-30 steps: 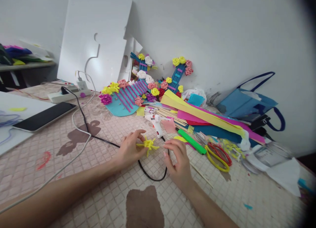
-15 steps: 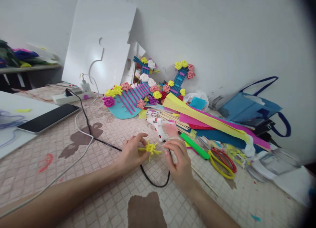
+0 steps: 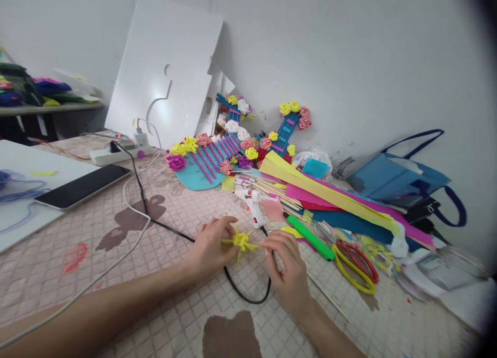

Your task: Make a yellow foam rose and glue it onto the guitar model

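The pale, grid-patterned tabletop (image 3: 174, 327) gives me room at lower centre, with the white board's edge (image 3: 15, 223) at far left and a green stick (image 3: 310, 237) right of centre. A black cable (image 3: 248, 300) loops between my wrists, its plug end reaching upper left. My left hand (image 3: 213, 247) is pinched, thumb and fingers clamped on a yellow flower (image 3: 241, 240) at the frame's middle. My right hand (image 3: 287, 265) is half curled, fingertips beside one petal tip; I cannot tell whether they grip it. The flower is small and spiky, with narrow petals splaying outward.
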A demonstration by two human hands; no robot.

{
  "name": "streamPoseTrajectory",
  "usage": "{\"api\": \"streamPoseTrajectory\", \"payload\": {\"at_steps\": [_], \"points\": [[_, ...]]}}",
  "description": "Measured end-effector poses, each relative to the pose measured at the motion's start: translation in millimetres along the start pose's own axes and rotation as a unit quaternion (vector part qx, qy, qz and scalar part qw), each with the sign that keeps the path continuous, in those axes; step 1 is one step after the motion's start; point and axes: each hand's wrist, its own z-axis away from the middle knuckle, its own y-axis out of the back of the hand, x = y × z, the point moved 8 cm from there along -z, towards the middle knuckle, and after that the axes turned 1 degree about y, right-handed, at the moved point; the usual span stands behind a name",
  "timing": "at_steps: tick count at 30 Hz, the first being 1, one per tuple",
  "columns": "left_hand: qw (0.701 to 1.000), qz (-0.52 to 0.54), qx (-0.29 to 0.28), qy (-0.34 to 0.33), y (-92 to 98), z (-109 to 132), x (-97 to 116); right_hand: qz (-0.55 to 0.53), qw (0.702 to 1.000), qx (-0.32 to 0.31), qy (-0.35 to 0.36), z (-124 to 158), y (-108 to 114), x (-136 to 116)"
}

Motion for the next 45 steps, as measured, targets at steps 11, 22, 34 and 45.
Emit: {"api": "streamPoseTrajectory", "payload": {"at_steps": [11, 22, 34, 45], "points": [[1.000, 0.000, -0.007, 0.005, -1.9, 0, -3, -0.012, 1.000, -0.007, -0.011, 1, -2, 1], [1.000, -0.010, -0.007, -0.009, -3.1, -1, -4, -0.011, 1.000, -0.014, -0.025, 1, -3, 1], [1.000, -0.027, 0.003, -0.008, -3.6, -1, -6, 0.014, 0.999, -0.027, -0.032, 0, -6, 3], [0.999, -0.036, -0.008, -0.004, -4.8, -2, -7, 0.030, 0.995, -0.087, 0.027, 3, -18, -8]]}}
